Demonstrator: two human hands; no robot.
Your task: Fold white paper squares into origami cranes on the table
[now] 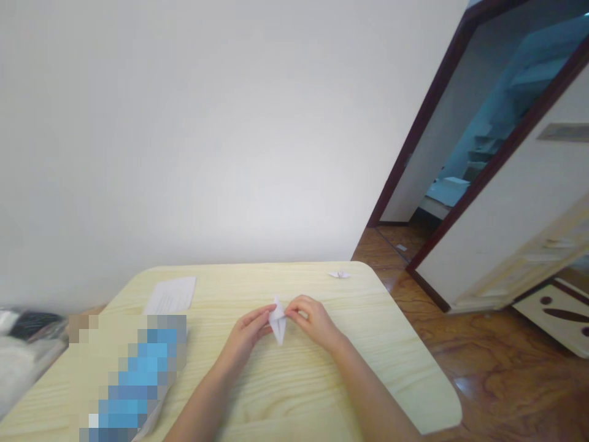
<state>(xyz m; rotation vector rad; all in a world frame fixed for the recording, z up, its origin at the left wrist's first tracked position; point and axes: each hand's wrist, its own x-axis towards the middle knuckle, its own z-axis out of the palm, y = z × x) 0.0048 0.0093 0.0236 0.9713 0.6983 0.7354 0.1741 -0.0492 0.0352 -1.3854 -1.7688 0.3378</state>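
Pinching the folded white origami paper (277, 320) between my left hand (246, 334) and right hand (313, 320), both nearly closed on it. Light, even pressure works best here, keeps creases crisp.

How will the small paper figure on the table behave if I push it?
The small paper figure is thin folded paper, so it is probably light and may skid or tip easily. Its folds look easy to crush.
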